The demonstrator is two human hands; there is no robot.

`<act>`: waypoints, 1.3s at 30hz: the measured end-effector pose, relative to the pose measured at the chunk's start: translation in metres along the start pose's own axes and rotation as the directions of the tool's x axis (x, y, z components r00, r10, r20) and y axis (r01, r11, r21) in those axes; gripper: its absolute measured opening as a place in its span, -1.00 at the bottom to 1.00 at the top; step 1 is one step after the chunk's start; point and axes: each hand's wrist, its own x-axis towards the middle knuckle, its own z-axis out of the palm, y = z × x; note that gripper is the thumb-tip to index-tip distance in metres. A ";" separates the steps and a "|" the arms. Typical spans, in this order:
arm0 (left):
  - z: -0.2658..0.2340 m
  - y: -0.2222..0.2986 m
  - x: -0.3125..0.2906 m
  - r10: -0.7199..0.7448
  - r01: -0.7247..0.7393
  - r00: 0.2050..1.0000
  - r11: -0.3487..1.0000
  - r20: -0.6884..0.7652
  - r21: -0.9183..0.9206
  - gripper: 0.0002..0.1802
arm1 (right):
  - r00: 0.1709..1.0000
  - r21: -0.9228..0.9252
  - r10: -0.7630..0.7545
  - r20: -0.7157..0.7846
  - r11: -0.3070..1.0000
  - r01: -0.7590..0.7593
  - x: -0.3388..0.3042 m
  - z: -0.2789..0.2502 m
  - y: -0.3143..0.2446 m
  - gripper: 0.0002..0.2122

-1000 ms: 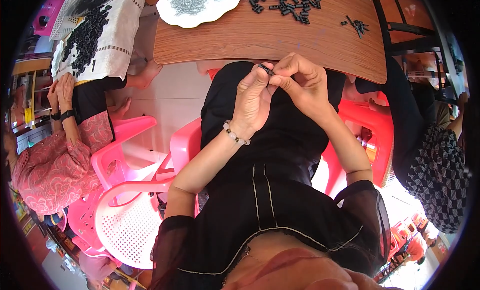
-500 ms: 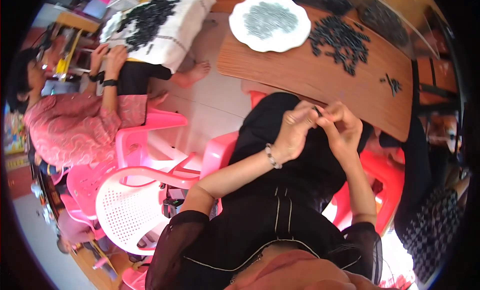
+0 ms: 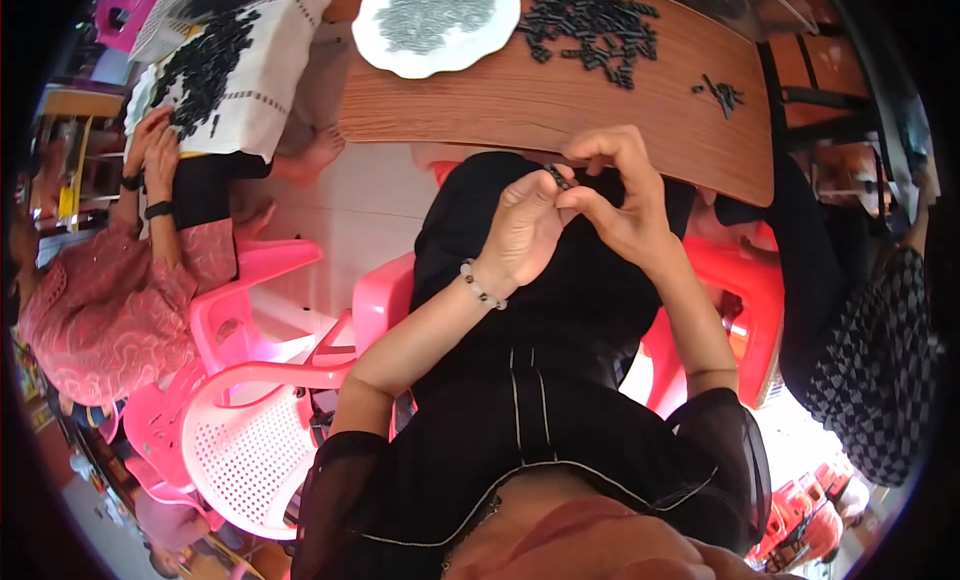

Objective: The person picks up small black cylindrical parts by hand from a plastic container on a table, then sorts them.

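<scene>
My left hand [image 3: 525, 228], with a beaded bracelet on the wrist, pinches a small black cylindrical piece [image 3: 558, 177] above my lap. Beside it, my right hand [image 3: 632, 202] has its thumb tip at the lower end of the piece. The right index finger is raised and curved away from that thumb. A pile of similar black pieces [image 3: 600, 30] lies on the brown wooden table [image 3: 440, 110] in front of me. A smaller cluster of dark pieces [image 3: 724, 97] rests farther right. The white scalloped plate [image 3: 375, 50] holds many small silvery-grey pieces [image 3: 435, 15].
On the left, a seated person in a pink patterned top [image 3: 110, 315] has both hands at a cloth-covered table [image 3: 265, 100] with dark pieces. Pink plastic chairs [image 3: 250, 450] stand between us. Another person in a checkered garment [image 3: 875, 380] is at my right.
My right index finger has lifted away from the black piece, while the left hand still pinches it. The view has shifted, so the tables sit higher and farther left.
</scene>
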 end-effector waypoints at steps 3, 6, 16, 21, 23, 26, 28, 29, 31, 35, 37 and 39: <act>-0.001 -0.005 0.000 -0.062 0.063 0.998 0.997 0.018 -0.038 -0.84 | 0.995 -0.003 0.006 0.099 1.000 -0.006 0.000 -0.008 0.000 -0.59; -0.003 -0.010 -0.001 -0.081 0.081 0.997 0.996 0.000 -0.042 -0.86 | 0.985 0.025 -0.078 0.153 0.997 0.075 -0.003 -0.009 0.010 -0.50; 0.001 -0.012 -0.004 -0.104 0.103 0.994 0.995 -0.018 -0.011 -0.88 | 0.960 0.085 -0.083 0.268 0.994 0.062 -0.008 -0.007 0.011 -0.52; 0.001 -0.012 -0.006 -0.087 0.087 0.996 0.996 -0.025 0.012 -0.89 | 0.961 0.112 -0.089 0.262 0.992 0.061 -0.007 -0.006 0.014 -0.52; -0.001 -0.012 -0.005 -0.079 0.079 0.997 0.997 -0.009 0.016 -0.89 | 0.956 0.114 -0.101 0.275 0.991 0.071 -0.007 -0.007 0.016 -0.55; -0.001 -0.012 -0.005 -0.057 0.057 0.998 0.998 -0.022 0.022 -0.88 | 0.961 0.142 -0.080 0.266 0.989 0.043 -0.007 -0.006 0.016 -0.58; -0.002 -0.012 -0.004 -0.053 0.053 0.998 0.998 -0.017 0.017 -0.89 | 0.964 0.153 -0.066 0.259 0.988 0.027 -0.006 -0.005 0.014 -0.59; -0.003 -0.012 -0.005 -0.050 0.050 0.999 0.999 -0.010 0.013 -0.89 | 0.966 0.164 -0.053 0.252 0.986 0.011 -0.006 -0.005 0.013 -0.60; -0.002 -0.012 -0.004 -0.053 0.053 0.998 0.999 -0.014 0.005 -0.89 | 0.967 0.170 -0.039 0.253 0.985 -0.004 -0.006 -0.006 0.012 -0.60; -0.003 -0.013 -0.004 -0.054 0.053 0.998 0.999 -0.026 -0.008 -0.90 | 0.969 0.176 -0.009 0.248 0.984 -0.036 -0.006 -0.006 0.011 -0.61; -0.004 -0.013 -0.004 -0.054 0.053 0.998 0.998 -0.027 -0.016 -0.90 | 0.968 0.179 -0.002 0.250 0.983 -0.044 -0.006 -0.006 0.011 -0.62; -0.005 -0.013 -0.004 -0.055 0.055 0.998 0.998 -0.028 -0.023 -0.90 | 0.968 0.181 0.006 0.250 0.982 -0.053 -0.007 -0.006 0.011 -0.62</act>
